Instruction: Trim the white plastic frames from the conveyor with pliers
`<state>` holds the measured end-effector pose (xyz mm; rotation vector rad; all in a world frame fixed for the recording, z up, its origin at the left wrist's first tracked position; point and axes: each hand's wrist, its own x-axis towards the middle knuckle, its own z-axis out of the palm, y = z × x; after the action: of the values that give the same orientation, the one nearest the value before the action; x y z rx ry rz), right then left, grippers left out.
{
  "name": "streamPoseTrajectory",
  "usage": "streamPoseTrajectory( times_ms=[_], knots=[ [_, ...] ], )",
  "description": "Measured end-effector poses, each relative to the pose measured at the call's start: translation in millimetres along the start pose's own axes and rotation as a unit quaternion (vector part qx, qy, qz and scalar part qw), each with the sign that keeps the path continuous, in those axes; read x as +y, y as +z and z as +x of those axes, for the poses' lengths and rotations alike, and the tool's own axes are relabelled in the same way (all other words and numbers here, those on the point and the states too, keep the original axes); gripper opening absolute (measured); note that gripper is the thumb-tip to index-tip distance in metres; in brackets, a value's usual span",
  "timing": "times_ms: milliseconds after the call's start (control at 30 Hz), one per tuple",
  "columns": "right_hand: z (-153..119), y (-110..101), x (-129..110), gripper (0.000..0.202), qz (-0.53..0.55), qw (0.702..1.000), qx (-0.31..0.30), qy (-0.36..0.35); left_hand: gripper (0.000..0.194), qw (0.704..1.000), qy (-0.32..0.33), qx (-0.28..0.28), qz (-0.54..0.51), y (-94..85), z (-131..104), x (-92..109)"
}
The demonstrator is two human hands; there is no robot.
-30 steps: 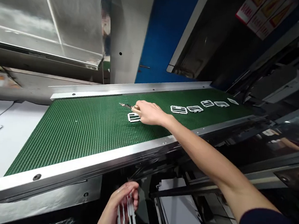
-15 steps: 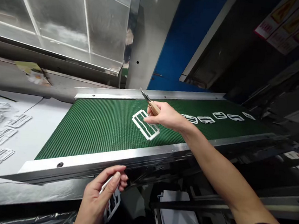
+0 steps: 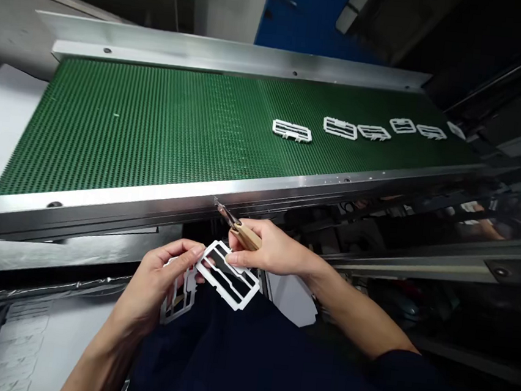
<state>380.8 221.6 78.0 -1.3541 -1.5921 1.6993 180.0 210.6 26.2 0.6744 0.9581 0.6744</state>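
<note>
Below belt (image 3: pixel 111 119), right hand (image 3: pixel 278 252) grips frame (image 3: pixel 232 276) & cutter (image 3: pixel 238 230) (wood handle); left hand (image 3: pixel 154 287) clasps frames (image 3: pixel 177 295).

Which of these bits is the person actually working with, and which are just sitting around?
In hand:
- white plastic frame, pinched by the right hand and touched by the left hand
- second white frame, held in the left hand
- wooden-handled tool, in the right hand

Lying about:
- row of white frames on the green conveyor belt
- metal belt rail
</note>
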Motion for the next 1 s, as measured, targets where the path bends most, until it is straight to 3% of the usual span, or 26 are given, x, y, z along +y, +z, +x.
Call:
streamPoseTrajectory(
  times_ms=[233, 400, 533, 667, 733, 833, 933, 1000],
  knots=[
    [1.5, 6.4, 29.9, 0.024, 0.047, 0.998, -0.005, 0.045, 0.022, 0.992, -0.010, -0.053, 0.115, -9.4, 12.0, -8.7],
    [4.1, 12.2, 48.2, 0.031, 0.103, 0.993, -0.036, 0.037, 0.017, 0.989, 0.070, -0.066, 0.115, -17.7, 17.3, -20.7],
    [4.8, 30.6, 78.3, 0.038, 0.179, 0.981, -0.072, 0.013, 0.013, 0.979, 0.119, -0.150, 0.063, -20.8, 14.7, -31.4],
    [-4.1, 44.6, 96.5, 0.036, 0.200, 0.975, -0.094, 0.013, 0.016, 0.966, 0.107, -0.204, 0.117, -20.1, 3.0, -33.0],
    [-13.6, 40.8, 89.8, 0.029, 0.128, 0.986, -0.100, 0.028, 0.019, 0.960, 0.093, -0.203, 0.166, -19.8, -3.8, -30.8],
    [-31.2, 24.9, 61.7, 0.017, -0.117, 0.989, -0.086, 0.044, 0.022, 0.955, 0.075, -0.187, 0.218, -19.4, -11.3, -26.7],
    [-46.5, 12.2, 30.0, 0.008, -0.356, 0.931, -0.070, 0.045, 0.024, 0.955, 0.062, -0.179, 0.230, -16.7, -13.6, -24.1],
    [-52.3, 9.8, 15.2, 0.009, -0.443, 0.892, -0.077, 0.046, 0.026, 0.953, 0.057, -0.182, 0.235, -13.7, -13.1, -23.5]
  ],
)
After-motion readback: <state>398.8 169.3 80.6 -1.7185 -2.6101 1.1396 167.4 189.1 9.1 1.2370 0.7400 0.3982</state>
